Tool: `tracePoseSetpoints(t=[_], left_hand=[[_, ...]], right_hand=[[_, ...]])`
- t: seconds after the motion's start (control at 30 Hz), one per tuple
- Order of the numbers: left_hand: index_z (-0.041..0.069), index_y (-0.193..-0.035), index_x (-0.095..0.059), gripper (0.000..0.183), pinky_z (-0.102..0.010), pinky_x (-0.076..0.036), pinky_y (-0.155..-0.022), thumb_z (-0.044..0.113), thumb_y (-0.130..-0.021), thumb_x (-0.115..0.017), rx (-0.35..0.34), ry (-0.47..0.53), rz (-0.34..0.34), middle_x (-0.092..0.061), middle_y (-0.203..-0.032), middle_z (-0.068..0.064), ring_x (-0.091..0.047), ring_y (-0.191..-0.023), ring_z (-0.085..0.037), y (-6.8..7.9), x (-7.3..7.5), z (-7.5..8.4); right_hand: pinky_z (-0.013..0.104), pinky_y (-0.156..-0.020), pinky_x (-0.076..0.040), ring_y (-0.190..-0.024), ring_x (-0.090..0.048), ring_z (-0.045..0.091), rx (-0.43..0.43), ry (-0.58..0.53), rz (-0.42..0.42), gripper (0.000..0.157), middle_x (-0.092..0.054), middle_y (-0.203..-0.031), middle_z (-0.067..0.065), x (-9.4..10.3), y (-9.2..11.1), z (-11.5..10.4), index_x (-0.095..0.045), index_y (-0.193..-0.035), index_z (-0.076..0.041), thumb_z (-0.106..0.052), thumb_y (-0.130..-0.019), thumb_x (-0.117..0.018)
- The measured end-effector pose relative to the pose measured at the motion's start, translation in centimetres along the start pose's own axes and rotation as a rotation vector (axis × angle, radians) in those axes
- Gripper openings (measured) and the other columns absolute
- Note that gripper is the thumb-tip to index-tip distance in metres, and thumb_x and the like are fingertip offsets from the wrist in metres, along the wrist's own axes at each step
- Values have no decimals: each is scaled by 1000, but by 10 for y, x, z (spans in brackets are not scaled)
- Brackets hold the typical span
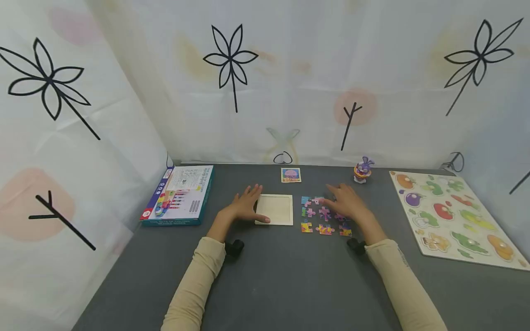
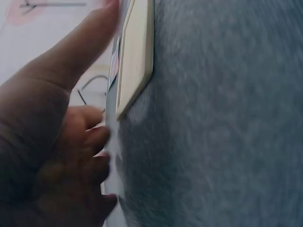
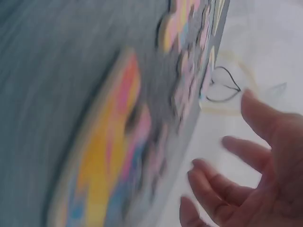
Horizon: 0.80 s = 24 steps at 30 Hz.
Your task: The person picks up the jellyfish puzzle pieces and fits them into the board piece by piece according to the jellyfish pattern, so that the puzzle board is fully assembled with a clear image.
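Observation:
A pale wooden puzzle tray (image 1: 279,209) lies flat on the grey table. My left hand (image 1: 245,205) is at the tray's left side with fingers spread, its thumb over the lower left corner. In the left wrist view the thumb (image 2: 78,49) reaches past the tray's edge and the palm holds nothing. Right of the tray, several colourful jigsaw pieces (image 1: 307,227) lie apart in loose rows. Over their upper right part hovers my right hand (image 1: 348,202), hiding some of them. The right wrist view shows its loosely bent fingers (image 3: 222,187) holding nothing, beside a blurred yellow-and-pink piece (image 3: 102,151).
Behind the tray lies a small picture card (image 1: 291,175). A purple rabbit figurine (image 1: 362,170) stands at the back right. A flat box (image 1: 180,195) is on the left, and a vegetable puzzle board (image 1: 451,216) is on the right. White printed curtains (image 1: 290,69) enclose the table.

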<state>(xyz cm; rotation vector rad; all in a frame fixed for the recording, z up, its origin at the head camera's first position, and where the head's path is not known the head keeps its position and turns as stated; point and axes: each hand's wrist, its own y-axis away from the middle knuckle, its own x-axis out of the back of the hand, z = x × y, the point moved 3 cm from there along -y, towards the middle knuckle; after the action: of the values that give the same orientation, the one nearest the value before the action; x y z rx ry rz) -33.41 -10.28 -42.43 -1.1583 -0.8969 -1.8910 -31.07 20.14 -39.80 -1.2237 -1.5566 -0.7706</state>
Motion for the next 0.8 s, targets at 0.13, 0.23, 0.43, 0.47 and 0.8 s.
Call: tracePoseSetpoints(t=[0.13, 0.23, 0.43, 0.47, 0.8], left_hand=[[11, -149, -7, 107, -60, -1, -110, 54, -73, -69, -30, 76, -48, -2, -156, -9, 3, -143, -30, -1, -3, -16], [12, -150, -8, 106, -58, 1, -111, 53, -73, -70, -48, 98, -53, -3, -156, -7, 3, -144, -28, -2, -7, -22], [13, -150, -8, 105, -57, 4, -111, 53, -74, -69, -84, 120, -35, -4, -156, -5, 3, -144, -27, -1, -11, -22], [13, -149, -9, 105, -57, 3, -111, 53, -74, -69, -89, 118, -26, -4, -156, -5, 2, -144, -27, -2, -11, -22], [10, -149, -10, 103, -55, 3, -112, 50, -75, -70, -133, 146, 9, -6, -156, -7, 1, -144, -28, -2, -11, -21]], right_hand=[[32, -49, -37, -49, -39, 20, 81, -218, 18, 50, -43, -51, 5, -3, -17, -9, -47, -133, 2, -24, -91, -57], [24, -42, -26, -42, -24, 9, 58, -322, -19, 46, -30, -46, -6, -9, -25, -12, -50, -130, 2, -17, -89, -60], [23, -50, -32, -51, -36, 11, -39, -217, 7, 38, -59, -61, 10, -19, -36, -11, -64, -115, -3, -16, -80, -71], [24, -52, -34, -54, -42, 13, -47, -196, 16, 37, -65, -69, 15, -20, -38, -12, -66, -113, -5, -17, -79, -72], [46, -72, -40, -76, -52, 23, -92, -138, -75, 35, -69, -96, 13, -24, -45, -20, -70, -108, -16, -30, -77, -74]])
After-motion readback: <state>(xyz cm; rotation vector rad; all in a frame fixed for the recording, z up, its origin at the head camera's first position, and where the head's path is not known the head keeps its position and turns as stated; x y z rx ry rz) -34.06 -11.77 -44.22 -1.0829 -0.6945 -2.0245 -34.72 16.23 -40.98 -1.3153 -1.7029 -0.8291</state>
